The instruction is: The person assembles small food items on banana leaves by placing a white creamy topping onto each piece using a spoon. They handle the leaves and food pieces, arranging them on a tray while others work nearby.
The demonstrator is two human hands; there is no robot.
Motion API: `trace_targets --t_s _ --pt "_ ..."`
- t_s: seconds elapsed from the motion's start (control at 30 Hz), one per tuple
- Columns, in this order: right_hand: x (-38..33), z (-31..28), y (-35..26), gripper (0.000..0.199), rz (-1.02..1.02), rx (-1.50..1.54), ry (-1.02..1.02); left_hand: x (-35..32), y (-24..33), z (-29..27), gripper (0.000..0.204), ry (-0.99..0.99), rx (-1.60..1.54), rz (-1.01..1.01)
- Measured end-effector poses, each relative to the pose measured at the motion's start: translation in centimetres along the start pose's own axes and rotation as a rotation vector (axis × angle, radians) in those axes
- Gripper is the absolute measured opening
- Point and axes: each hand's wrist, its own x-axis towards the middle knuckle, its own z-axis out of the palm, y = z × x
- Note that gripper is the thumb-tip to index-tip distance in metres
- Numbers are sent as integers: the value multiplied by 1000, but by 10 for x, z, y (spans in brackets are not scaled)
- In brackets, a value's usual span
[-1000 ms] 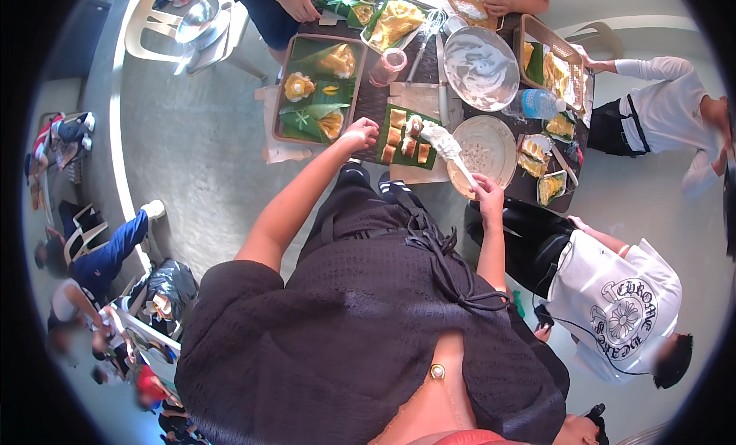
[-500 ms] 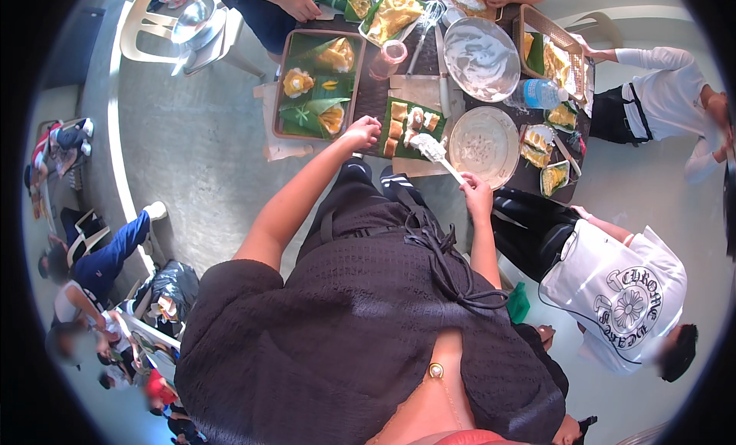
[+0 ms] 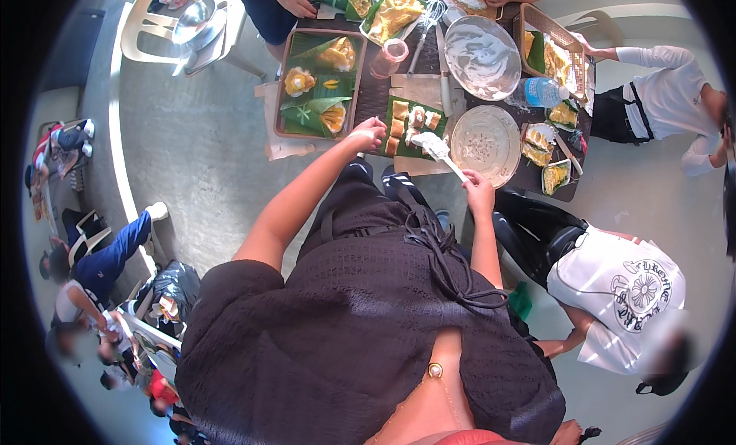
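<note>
One spatula (image 3: pixel 451 162) gripped in our right hand (image 3: pixel 479 190) dipped to the banana leaf's (image 3: pixel 404 148) four-o'clock edge, putting cream (image 3: pixel 430 144) beside the rolls (image 3: pixel 397 128); our left hand's (image 3: pixel 369 133) hold we couldn't tell.

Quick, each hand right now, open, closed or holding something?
Left hand: partly curled; can't tell whether it holds anything.
Right hand: closed, holding a spatula.
</note>
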Motion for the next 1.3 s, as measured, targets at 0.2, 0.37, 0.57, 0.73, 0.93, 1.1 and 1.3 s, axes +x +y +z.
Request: trace_targets --t_s 0.2,0.37,0.57,0.73,0.93,1.1,1.3 --pt "3 -8 14 25 53 260 -81 0 0 1 20 -43 -41 -2" --pt "1 -18 11 26 102 460 -162 1 1 3 19 -46 -30 4" --pt "-4 -38 1 25 139 541 -108 -2 6 3 18 -40 -29 -3" --pt "10 -45 -13 25 -25 223 65 -3 7 1 17 -19 -6 1" --pt "14 -39 -43 22 -63 -121 171 -3 6 3 20 -15 9 34" --pt "16 -33 -46 22 -70 -173 186 -2 5 8 23 -27 26 78" --pt "20 -21 -46 22 -188 -302 253 -6 5 7 23 -54 8 46"
